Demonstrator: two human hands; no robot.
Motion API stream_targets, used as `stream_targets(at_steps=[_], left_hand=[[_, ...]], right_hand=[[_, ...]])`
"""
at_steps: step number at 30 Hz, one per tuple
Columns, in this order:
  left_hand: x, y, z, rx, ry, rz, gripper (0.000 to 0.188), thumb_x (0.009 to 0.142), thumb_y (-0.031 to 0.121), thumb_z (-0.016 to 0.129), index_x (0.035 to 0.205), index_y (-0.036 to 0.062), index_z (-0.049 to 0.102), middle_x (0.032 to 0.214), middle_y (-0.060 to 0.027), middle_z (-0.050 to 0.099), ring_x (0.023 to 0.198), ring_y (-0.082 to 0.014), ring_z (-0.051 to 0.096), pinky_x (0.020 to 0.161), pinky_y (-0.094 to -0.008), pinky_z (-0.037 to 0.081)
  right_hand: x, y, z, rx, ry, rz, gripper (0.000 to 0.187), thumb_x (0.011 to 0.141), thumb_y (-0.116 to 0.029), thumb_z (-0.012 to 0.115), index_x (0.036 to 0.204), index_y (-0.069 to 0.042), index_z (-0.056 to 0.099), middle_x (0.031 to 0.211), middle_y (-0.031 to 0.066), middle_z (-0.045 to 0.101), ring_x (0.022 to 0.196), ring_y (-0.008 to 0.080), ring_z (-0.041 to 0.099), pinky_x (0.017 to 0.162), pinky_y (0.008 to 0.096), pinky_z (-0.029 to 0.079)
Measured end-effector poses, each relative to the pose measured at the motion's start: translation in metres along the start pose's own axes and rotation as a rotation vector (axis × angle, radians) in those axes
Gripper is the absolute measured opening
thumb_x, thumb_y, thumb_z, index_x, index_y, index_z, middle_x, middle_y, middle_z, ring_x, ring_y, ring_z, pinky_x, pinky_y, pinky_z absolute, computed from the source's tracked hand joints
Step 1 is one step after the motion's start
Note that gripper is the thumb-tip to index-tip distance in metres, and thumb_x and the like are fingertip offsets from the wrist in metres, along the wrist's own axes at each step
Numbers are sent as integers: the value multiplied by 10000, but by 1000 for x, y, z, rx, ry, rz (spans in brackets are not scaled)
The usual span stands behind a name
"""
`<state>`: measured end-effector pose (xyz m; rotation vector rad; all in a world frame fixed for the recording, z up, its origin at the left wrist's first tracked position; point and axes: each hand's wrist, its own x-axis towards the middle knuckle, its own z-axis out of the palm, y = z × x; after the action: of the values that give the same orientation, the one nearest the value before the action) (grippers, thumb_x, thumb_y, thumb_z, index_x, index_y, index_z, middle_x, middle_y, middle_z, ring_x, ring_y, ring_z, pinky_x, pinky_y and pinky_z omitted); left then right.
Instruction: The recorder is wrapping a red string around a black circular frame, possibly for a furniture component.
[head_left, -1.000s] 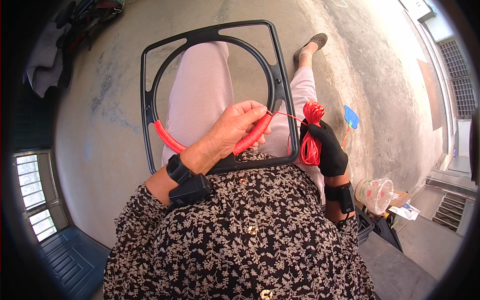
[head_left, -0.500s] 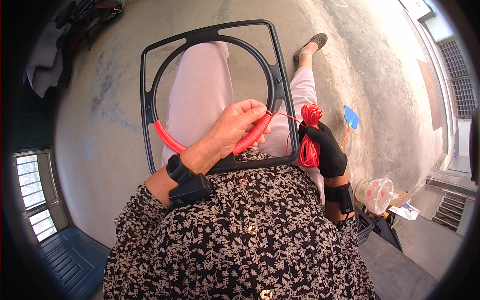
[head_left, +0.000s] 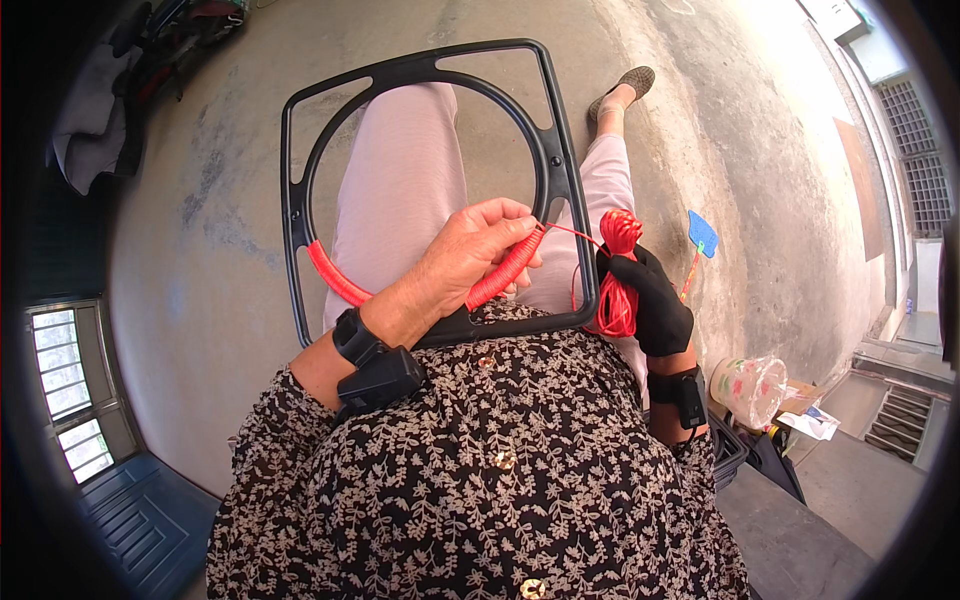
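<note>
At its upper end, the tightly ribbed red cord winding (head_left: 508,270) around the squarish black frame's (head_left: 560,182) inner ring is pinched by the bare left hand (head_left: 480,240). A glossy, looped red cord bundle (head_left: 619,300) is gripped by the black-gloved right hand (head_left: 660,305). The frame is laid over pale pinkish trousers (head_left: 405,150).

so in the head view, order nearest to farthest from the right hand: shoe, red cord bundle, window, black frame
1. Red cord bundle: held in the right hand
2. Black frame: just left
3. Shoe: far ahead
4. Window: far left
</note>
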<state>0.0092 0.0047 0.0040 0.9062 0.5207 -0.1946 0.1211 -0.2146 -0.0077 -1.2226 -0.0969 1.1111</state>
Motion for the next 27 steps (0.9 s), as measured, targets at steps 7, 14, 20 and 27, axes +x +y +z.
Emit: stream_targets(at_steps=[7, 14, 20, 27], left_hand=[[0, 0, -2, -4, -17, -6, 182, 941, 178, 554, 1054, 43, 508, 782, -127, 645, 567, -153, 651, 490, -290, 580], [0, -1, -2, 0, -15, -5, 189, 944, 188, 551, 1056, 43, 502, 789, -127, 642, 572, -154, 650, 498, -296, 583], [0, -1, -2, 0, -11, 1, 196, 951, 204, 540, 1051, 39, 508, 790, -135, 638, 574, -158, 648, 504, -301, 584], [2, -2, -2, -4, -8, 1, 193, 955, 203, 530, 1046, 33, 513, 789, -140, 636, 572, -162, 648, 501, -307, 584]], right_hand=[[-1, -1, 3, 20, 29, -12, 246, 870, -193, 590, 1028, -4, 590, 867, 29, 609, 743, 97, 579, 661, 240, 461], [-1, 0, 1, 24, 19, -15, 241, 875, -195, 585, 1027, -8, 592, 877, 25, 609, 749, 95, 577, 663, 240, 460], [0, 1, 3, 27, 42, -15, 249, 874, -203, 589, 1025, -5, 589, 865, 26, 605, 734, 96, 574, 651, 239, 460], [0, 2, 1, 52, 52, -23, 254, 878, -209, 586, 1022, 0, 583, 855, 32, 599, 726, 103, 575, 641, 243, 466]])
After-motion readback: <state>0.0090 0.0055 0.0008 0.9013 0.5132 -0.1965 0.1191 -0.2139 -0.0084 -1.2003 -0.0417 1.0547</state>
